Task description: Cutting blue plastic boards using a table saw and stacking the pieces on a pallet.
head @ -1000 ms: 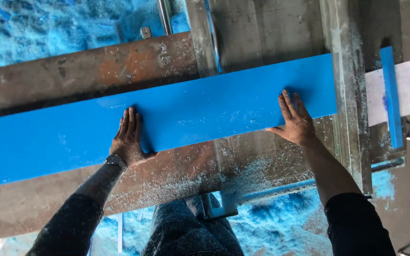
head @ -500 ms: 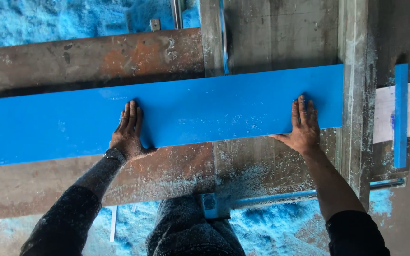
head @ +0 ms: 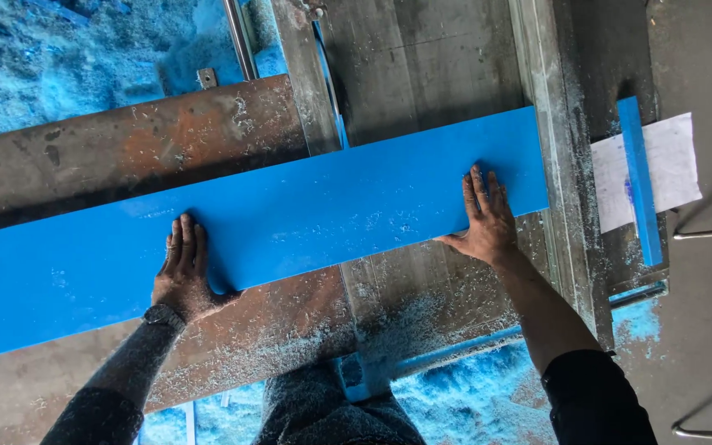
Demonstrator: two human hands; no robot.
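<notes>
Here, the fingers of the left hand (head: 185,276) lie flat and together, extended, palm down on the long flat blue plastic board (head: 274,222); nothing is gripped, the hand only presses on the top face near the board's near edge, with the thumb off the edge on the table. The fingers of the right hand (head: 484,218) are likewise extended and slightly spread, flat on the board close to its right end, grasping nothing.

The board lies directly under both hands and extends away from the fingers toward the far side. Its long axis runs left to right across the rusty, shaving-strewn steel saw table (head: 125,140), slightly tilted so that the right end sits farther from the person. The right hand is nearer the narrow saw slot (head: 330,91), which meets the board's far edge between the two hands.

To the right, a narrow blue plastic strip (head: 640,181) rests on a white paper sheet (head: 669,156), well apart from the board. Blue shavings (head: 59,58) cover the floor beyond the table.

The board's left end is cut off by the picture edge. Whether a blade stands in the slot cannot be determined. The table's lower surface is hidden by the board.
</notes>
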